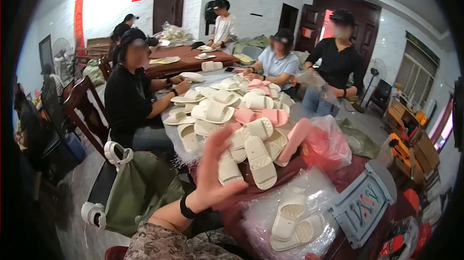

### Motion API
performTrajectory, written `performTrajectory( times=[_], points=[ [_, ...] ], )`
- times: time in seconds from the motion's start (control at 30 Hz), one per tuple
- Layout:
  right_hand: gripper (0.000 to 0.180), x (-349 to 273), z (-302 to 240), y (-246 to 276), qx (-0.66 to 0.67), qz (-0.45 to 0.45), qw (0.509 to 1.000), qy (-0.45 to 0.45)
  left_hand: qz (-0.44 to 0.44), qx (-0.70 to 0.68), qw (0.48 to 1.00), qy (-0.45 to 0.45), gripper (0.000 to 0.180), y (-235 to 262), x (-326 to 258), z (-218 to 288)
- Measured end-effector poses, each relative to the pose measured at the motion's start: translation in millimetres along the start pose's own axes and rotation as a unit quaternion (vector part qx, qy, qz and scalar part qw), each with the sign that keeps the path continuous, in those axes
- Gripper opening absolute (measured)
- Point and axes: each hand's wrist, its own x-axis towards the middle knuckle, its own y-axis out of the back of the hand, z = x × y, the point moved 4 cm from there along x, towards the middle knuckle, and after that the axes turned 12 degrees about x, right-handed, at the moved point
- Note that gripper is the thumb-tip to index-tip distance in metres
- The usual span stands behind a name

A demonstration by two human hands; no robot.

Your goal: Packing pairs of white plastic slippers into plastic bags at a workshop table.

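Note:
My left hand [212, 173] is raised over the near table edge, fingers stretched up and thumb apart, holding nothing. A black band circles its wrist. Just beyond it lies a heap of cream and pink slippers; a cream slipper [261, 162] leans at the front of the heap. To the right, a pair of cream slippers, one [289, 213] beside the other [298, 232], rests on a stack of clear plastic bags [316, 190]. Only a sliver of my right hand [313, 256] shows at the lower edge, below that pair; its fingers are mostly hidden.
A grey-blue plastic stool [363, 204] lies right of the bags. Behind it sits a clear bag with pink contents [326, 144]. Green sacks [140, 190] hang over a chair at left. Several people work around the tables, one in black [133, 90] at the left side.

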Motion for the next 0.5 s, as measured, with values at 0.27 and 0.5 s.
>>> performTrajectory(
  times=[0.27,0.5],
  points=[
    [0.015,-23.3,95.3,14.7,0.024,0.047,0.983,-0.175,0.242,-0.049,0.969,-0.021,0.09,30.8,18.2,-19.8],
    [0.015,-1.1,58.2,-2.8,-0.081,0.04,0.993,0.071,0.217,-0.224,0.94,0.142,0.066,37.8,26.1,-56.4]
  ],
)
